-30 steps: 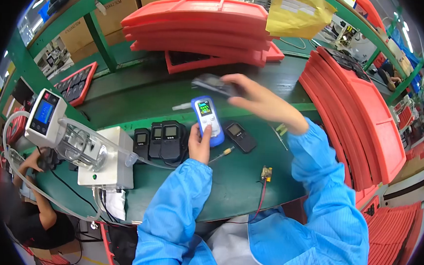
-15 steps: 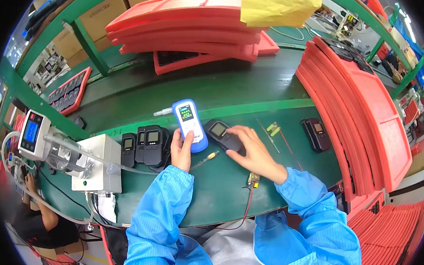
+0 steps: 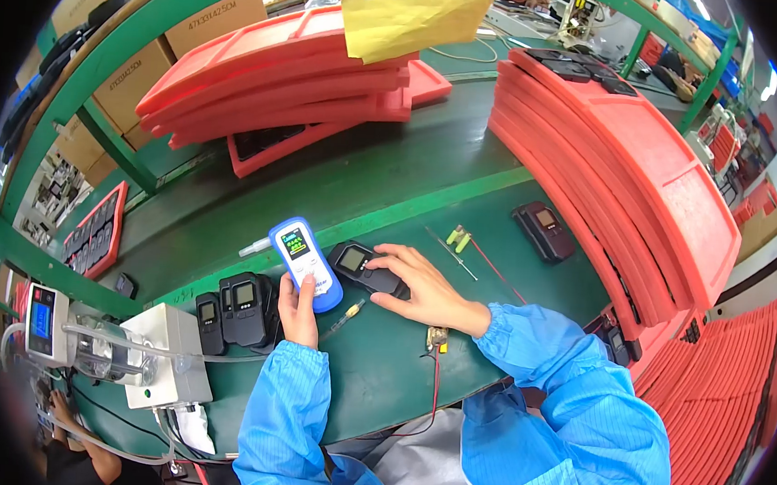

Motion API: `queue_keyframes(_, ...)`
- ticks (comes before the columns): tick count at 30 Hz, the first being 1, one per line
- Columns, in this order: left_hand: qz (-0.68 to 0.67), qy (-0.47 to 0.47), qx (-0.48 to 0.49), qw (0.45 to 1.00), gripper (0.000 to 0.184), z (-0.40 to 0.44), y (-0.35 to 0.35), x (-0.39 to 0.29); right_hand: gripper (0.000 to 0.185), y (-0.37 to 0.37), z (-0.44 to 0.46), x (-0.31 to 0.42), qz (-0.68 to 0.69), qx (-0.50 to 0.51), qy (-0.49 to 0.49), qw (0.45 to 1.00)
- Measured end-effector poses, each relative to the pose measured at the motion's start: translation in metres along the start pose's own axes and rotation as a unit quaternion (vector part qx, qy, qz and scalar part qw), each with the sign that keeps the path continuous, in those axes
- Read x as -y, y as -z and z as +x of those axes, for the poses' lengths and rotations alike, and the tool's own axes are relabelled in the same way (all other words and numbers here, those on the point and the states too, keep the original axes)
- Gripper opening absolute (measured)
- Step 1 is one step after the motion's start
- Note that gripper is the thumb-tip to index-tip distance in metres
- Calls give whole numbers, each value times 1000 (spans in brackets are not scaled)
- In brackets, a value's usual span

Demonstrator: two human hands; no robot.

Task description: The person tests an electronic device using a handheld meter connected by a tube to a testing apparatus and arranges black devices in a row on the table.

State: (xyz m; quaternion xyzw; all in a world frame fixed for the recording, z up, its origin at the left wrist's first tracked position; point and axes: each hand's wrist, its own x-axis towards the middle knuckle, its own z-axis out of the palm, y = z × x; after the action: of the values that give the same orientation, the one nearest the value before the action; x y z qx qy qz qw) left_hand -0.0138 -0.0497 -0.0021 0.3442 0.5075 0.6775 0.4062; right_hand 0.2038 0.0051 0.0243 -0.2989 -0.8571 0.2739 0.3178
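Observation:
My left hand (image 3: 299, 315) holds a blue-and-white breathalyzer (image 3: 298, 240) by its lower end, thumb on its front. Its colour screen is lit, and a clear mouthpiece (image 3: 255, 248) sticks out to the left. Just right of it, my right hand (image 3: 430, 289) grips a black handheld tester (image 3: 352, 260) lying on the bench, fingers on its far edge and thumb on the near one. That tester's screen is blank grey; its lower end is partly hidden by the hand. Several similar black testers (image 3: 244, 305) stand together left of my left hand. A tube's yellowish tip (image 3: 350, 311) lies between my hands.
A white box (image 3: 168, 353) with a display unit (image 3: 41, 319), jar and hoses occupies the left. Red foam trays (image 3: 589, 166) are stacked right and behind. A screwdriver (image 3: 459, 260), green parts (image 3: 458, 238), a small wired board (image 3: 437, 338) and a dark tester (image 3: 545, 232) lie rightward.
The camera view has turned, so the bench and both hands appear shifted left and somewhat lower. Both hands keep their hold on the breathalyzer and the black tester.

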Motion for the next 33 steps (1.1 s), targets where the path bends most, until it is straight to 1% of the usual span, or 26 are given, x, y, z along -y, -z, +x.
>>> queue_keyframes(2,-2,-1,1,1000,27,2,-3,0,48,2,0,-1,1,1,-5,1000)
queue_keyframes(5,9,3,0,1000,27,1,-1,-2,52,2,-1,1,47,9,-11,999)
queue_keyframes(9,8,4,5,1000,27,1,-1,0,59,-1,-3,0,29,17,20,999)
queue_keyframes(13,3,4,-2,1000,27,2,-1,2,63,-2,-4,-4,23,43,10,999)
queue_keyframes(21,-12,2,5,1000,27,1,-3,0,60,2,-2,5,22,47,-13,999)
queue_keyframes(33,-9,14,14,1000,24,0,-4,0,58,4,1,9,16,50,-14,999)
